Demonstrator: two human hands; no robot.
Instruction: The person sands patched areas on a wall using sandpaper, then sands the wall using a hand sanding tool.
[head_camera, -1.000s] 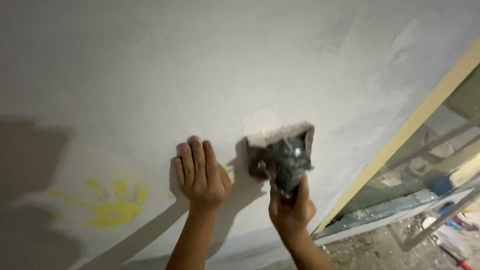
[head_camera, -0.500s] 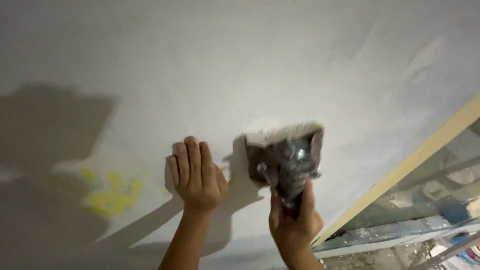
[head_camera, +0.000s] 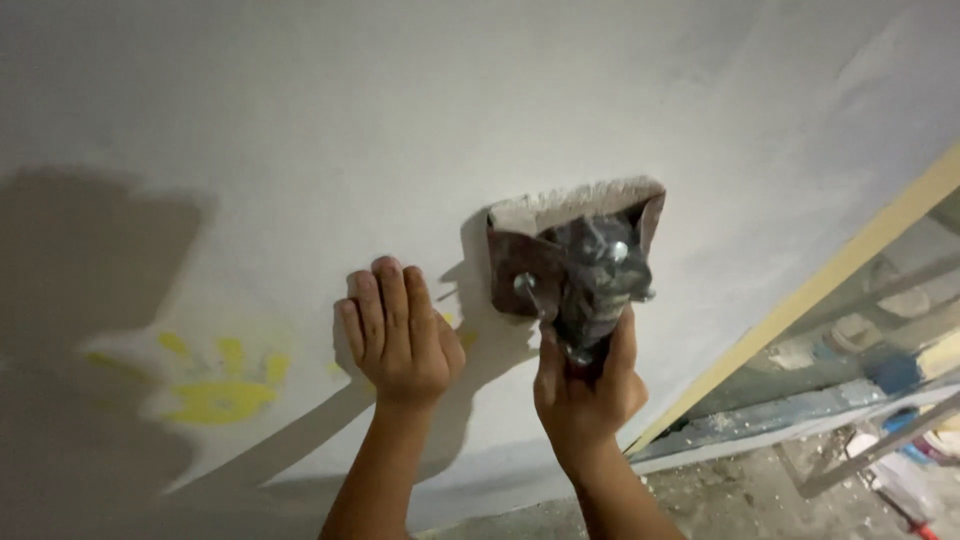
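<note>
My right hand (head_camera: 585, 385) grips the handle of a wide scraper (head_camera: 575, 250), a rusty brown blade with bolts and a dark taped handle. Its upper edge, caked with white plaster, presses against the pale grey wall (head_camera: 400, 130). My left hand (head_camera: 398, 335) lies flat on the wall just left of the scraper, fingers together and pointing up. A yellow handprint mark (head_camera: 215, 385) sits on the wall further left, apart from both hands.
A tan strip (head_camera: 800, 295) runs diagonally along the wall's right edge. Beyond it, at the lower right, lie metal bars (head_camera: 870, 450), rubble and blue and white debris on the floor. Dark shadows fall across the wall's left side.
The scraper and my right hand have slid a little up the wall. My left hand stays flat beside it. The view has tilted, so the yellow mark sits lower left.
</note>
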